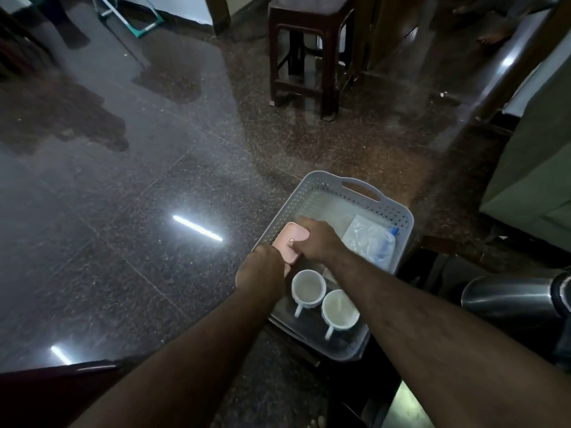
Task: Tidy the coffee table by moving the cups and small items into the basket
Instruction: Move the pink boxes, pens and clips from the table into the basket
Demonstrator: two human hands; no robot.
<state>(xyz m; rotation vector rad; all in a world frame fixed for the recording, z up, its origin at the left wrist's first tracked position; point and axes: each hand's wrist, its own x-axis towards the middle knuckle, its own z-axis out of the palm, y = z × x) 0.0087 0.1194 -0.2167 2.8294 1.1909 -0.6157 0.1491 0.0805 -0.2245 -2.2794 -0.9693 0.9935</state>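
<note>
A grey perforated basket [312, 184] sits low in the middle right of the head view. Inside it lie two white cups [308, 286] [339, 309], a clear plastic bag with a blue cap [369, 240] and a pink flat box [293, 236] against the left wall. My left hand [262, 270] grips the near end of the pink box at the basket's left rim. My right hand [318, 239] holds the box's right side, fingers curled over it. Part of the box is hidden under both hands.
The dark polished stone floor [123, 211] spreads to the left. A brown plastic stool [309, 50] stands at the back. A steel flask [513, 298] lies at the right beside the basket. A sofa edge [531, 180] is at the far right.
</note>
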